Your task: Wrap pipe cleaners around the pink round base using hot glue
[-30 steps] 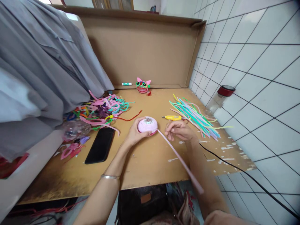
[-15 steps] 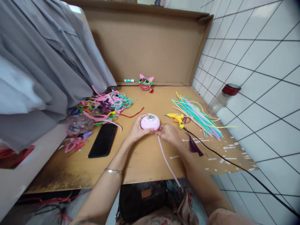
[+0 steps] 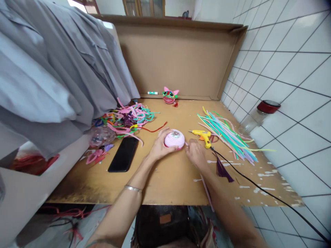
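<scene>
We face a tiled wall (image 3: 292, 82) on the right and a cardboard panel (image 3: 181, 62) across the back. Grey cloth (image 3: 64, 69) hangs on the left. Before us is the table (image 3: 170, 187), with white marks near its right edge, and a dark bag (image 3: 164, 229) sits below its front edge. A tangled heap (image 3: 129, 115) of coloured stems lies at the left; a straighter bundle (image 3: 227, 132) lies at the right, with a red-lidded jar (image 3: 258, 117) beside it. Our left hand (image 3: 160, 146) is clamped round the side of a pink ball (image 3: 174, 138) at mid-table; we cannot tell whether the ball rests on the wood. Our right hand (image 3: 196, 153), just beside the ball, has its fingers together, pinching a pink strip (image 3: 207, 193) whose tail shows below the forearm. The phone (image 3: 123, 155) lies flat, left of our left forearm. Near our right hand we see a yellow glue gun (image 3: 205, 135), its nozzle pointing left, and a purple tassel (image 3: 223, 170). A pink-eared toy (image 3: 170, 96) and a marker (image 3: 152, 93) sit by the panel.
</scene>
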Motion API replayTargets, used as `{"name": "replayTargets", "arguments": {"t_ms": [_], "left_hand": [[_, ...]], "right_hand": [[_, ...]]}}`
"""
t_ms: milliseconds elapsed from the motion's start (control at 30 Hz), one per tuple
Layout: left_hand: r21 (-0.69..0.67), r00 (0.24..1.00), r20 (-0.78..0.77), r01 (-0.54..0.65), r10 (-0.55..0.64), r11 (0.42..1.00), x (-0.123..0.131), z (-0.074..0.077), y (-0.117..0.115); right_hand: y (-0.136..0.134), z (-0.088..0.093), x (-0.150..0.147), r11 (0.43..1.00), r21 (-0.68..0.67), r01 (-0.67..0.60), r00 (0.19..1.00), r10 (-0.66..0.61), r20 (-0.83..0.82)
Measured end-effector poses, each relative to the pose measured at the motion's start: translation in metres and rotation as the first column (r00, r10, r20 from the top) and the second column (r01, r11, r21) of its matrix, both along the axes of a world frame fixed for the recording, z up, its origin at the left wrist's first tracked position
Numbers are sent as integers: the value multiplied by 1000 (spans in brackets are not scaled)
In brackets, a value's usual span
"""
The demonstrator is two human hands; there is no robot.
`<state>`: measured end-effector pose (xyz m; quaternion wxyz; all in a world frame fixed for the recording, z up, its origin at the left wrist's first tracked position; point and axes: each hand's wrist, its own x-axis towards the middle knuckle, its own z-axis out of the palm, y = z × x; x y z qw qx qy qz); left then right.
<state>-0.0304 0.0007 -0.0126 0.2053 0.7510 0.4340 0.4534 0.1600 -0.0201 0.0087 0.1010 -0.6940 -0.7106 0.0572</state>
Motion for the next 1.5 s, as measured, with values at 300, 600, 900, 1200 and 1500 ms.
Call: {"name": "replayTargets", "arguments": {"t_ms": [300, 600, 900, 1200, 1500], "left_hand": [[101, 998, 3, 68, -68, 993, 3, 2, 0], [113, 996, -11, 86, -86, 990, 4, 9, -4], [97, 995, -2, 104, -104, 990, 4, 7, -4], [82, 997, -61, 51, -47, 995, 1, 4, -2], [136, 995, -34, 97, -94, 986, 2, 4, 1]], "right_hand": [[8, -8, 8, 762, 646, -54, 877, 346, -335], [-20, 11, 1, 841, 526, -126, 611, 484, -627], [-14, 8, 6, 824, 559, -91, 445, 535, -718], [-20, 8, -3, 705, 708, -44, 667, 549, -504], [-6, -19, -10, 652, 756, -52, 692, 569, -444]]}}
